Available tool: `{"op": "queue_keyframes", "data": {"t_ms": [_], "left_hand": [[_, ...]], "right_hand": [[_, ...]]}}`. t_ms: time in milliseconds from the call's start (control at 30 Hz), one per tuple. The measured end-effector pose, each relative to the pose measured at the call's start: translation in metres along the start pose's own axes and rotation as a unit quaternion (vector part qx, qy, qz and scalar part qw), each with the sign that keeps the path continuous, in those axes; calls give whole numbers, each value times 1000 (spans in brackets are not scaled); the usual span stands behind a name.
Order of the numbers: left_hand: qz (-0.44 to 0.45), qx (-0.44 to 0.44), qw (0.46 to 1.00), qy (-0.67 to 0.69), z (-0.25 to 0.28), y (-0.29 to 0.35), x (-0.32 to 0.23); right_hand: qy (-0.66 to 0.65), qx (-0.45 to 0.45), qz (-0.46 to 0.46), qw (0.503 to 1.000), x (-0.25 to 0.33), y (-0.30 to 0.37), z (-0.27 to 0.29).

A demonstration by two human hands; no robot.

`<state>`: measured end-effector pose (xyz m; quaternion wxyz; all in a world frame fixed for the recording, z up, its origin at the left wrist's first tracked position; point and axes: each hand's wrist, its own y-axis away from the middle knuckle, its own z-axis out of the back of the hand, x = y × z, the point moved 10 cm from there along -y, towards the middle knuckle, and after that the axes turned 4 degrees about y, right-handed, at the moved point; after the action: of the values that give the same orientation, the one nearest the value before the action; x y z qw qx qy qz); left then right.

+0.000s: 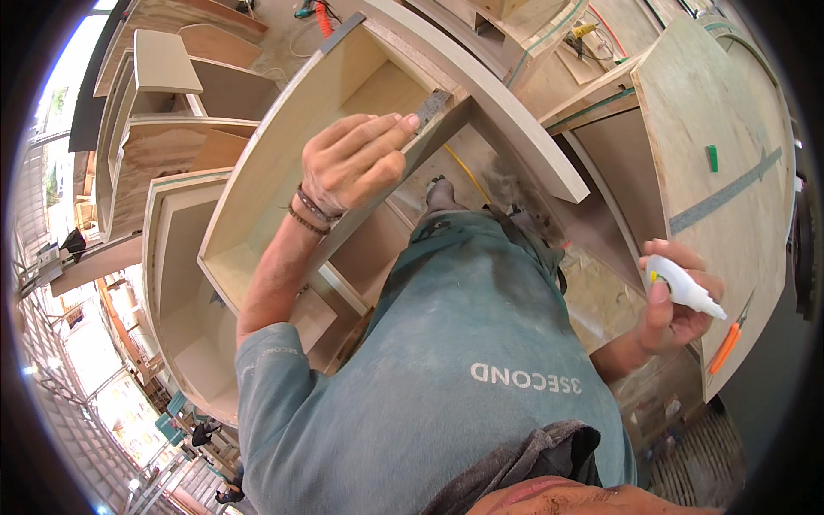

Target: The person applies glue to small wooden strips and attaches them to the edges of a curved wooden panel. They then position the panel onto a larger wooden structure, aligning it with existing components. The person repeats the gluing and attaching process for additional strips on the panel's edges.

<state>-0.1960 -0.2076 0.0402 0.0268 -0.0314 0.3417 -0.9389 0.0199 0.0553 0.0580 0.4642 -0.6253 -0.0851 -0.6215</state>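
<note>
My left hand point(356, 163) reaches over an open pale wooden cabinet box point(322, 99). Its fingers are curled together, with the tips on a short grey speckled strip point(435, 105) that lies along the box's edge; the thumb is mostly hidden. Out to the right, my right hand point(659, 322) grips a small white squeeze bottle point(682, 285), its nozzle tilted down to the right. Close beside the bottle, a tool with orange handles point(725, 348) lies on a curved wooden panel point(704, 103). A second grey strip point(342, 33) sits at the box's far corner.
A long grey strip point(725, 193) and a small green piece point(711, 158) lie on the right panel. A curved pale board point(515, 112) spans the box's far right side. More cabinet carcasses point(184, 142) stand at left. A yellow power tool point(584, 31) rests at the back.
</note>
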Motion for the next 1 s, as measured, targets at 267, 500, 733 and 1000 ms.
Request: {"op": "queue_keyframes", "data": {"t_ms": [267,500,733,1000], "left_hand": [[-68,25,993,96,-4,10,23],[-100,11,988,120,-9,25,32],[-119,1,979,165,-9,24,38],[-80,38,979,184,-20,23,43]], "right_hand": [[-169,78,-59,981,8,17,-95],[-122,91,-111,982,-13,28,-151],[-119,42,-194,973,-24,31,-186],[-87,56,-222,969,-36,34,-202]]}}
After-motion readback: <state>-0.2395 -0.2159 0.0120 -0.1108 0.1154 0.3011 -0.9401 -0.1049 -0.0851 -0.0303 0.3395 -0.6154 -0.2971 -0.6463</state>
